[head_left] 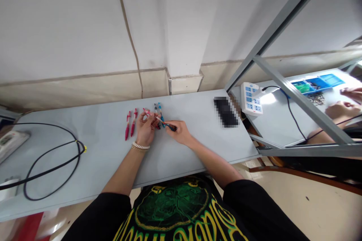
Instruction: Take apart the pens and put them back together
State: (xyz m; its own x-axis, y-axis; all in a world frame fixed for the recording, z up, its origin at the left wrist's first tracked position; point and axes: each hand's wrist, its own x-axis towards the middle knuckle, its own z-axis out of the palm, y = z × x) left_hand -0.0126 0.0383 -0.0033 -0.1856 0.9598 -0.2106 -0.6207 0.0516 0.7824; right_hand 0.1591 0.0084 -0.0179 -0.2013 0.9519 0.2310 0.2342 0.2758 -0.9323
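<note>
My left hand (146,125), with a beaded bracelet at the wrist, has its fingers closed round a red-and-clear pen (146,112). My right hand (180,131) grips the dark handle of what looks like a small screwdriver (170,126); its thin shaft points left toward the pen and the left fingertips. Whether the tip touches the pen is too small to tell. Left of my left hand lie two red pens, one (128,125) beside the other (134,122). Between my hands lie a blue pen (160,107) and a dark-tipped pen (155,107), both partly hidden.
A blurred-out black object (226,112) lies on the grey table (195,158) at right. Black cable (53,169) loops across the left end. Past a metal frame (299,94) stand a power strip (251,99), a blue tray (329,81) and another person's hands (341,110).
</note>
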